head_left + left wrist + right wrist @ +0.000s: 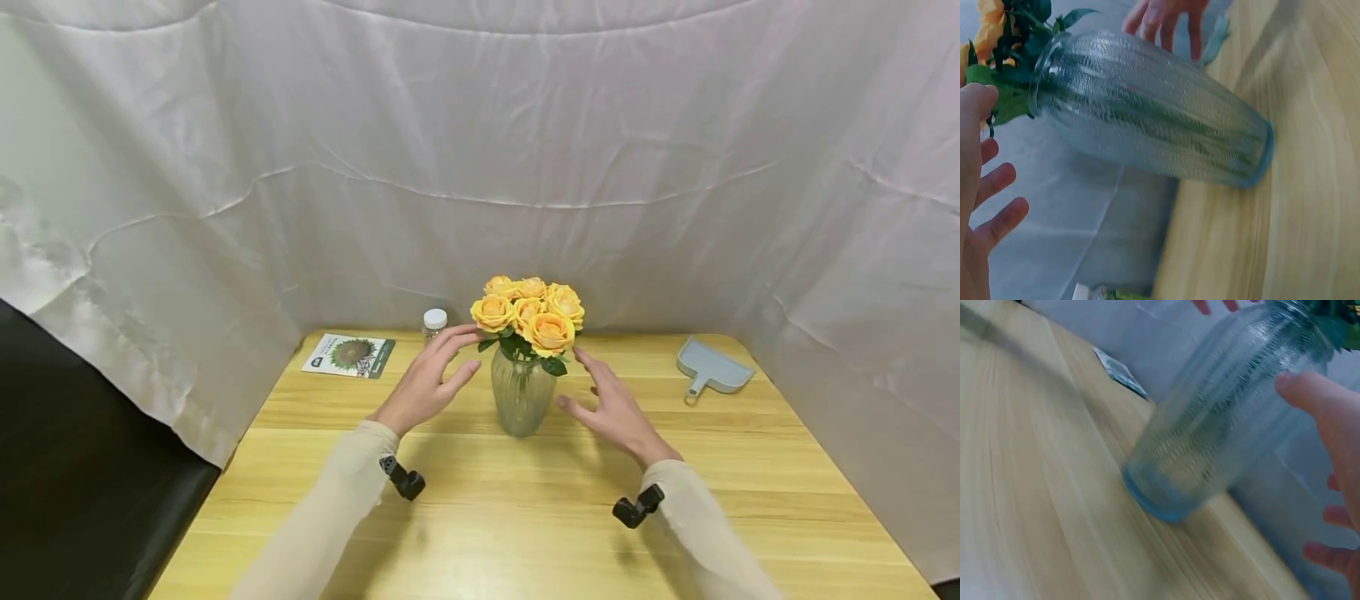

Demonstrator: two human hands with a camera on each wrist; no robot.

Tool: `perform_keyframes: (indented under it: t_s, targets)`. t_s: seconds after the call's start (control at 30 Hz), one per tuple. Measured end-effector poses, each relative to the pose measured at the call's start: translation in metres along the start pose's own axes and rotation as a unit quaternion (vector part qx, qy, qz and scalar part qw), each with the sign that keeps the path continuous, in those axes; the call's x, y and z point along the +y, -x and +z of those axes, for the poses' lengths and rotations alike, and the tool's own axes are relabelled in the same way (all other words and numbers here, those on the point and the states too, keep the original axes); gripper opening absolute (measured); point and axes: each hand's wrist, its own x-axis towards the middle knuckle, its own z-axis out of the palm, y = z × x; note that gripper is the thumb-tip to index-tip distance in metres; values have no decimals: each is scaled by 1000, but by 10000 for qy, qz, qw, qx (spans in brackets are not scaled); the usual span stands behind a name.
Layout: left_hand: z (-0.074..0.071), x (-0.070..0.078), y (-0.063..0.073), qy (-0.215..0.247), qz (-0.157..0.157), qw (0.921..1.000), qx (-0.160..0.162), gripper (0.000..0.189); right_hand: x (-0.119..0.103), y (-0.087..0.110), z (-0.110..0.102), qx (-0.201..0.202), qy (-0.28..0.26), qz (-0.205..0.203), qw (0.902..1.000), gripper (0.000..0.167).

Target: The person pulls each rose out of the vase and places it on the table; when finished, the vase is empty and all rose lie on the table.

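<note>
While the glass vase of yellow roses stood mid-worktop, the left hand and right hand flanked it, each grip spread wide, holding nothing.

Ribbed clear glass vase, smooth pale wood-grain table, creased white cloth backdrop, matt plastic dustpan

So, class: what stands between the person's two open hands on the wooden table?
In the head view, a ribbed glass vase of yellow roses stands between the left hand and the right hand. Neither hand plainly touches it.
</note>
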Motion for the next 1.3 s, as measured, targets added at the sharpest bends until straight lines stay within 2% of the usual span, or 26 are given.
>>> perform_keyframes:
  t_s: [0.07,0.2,0.43,0.7,0.83,1.07,1.3]
  targets:
    - [3,4,-4,67,25,10000,56,40,-3,-3,7,-30,-498,12,9988,96]
    - [10,9,-12,174,31,9997,181,37,-7,-7,21,-5,-1419,27,9899,99]
    - [23,13,-23,381,277,9967,654,32,-8,-9,35,74,-2226,112,9748,95]
    - [35,14,-27,473,314,9934,1000,32,-1,-7,51,92,-2549,254,9666,102]
    - [37,16,-31,566,284,9891,1332,27,0,-6,54,128,-2581,260,9657,103]
    - [37,24,-44,1151,186,9747,1909,23,1,-7,57,210,-2635,198,9642,105]
    - [26,37,-56,1386,219,9578,2509,23,2,-7,57,235,-2626,218,9644,106]
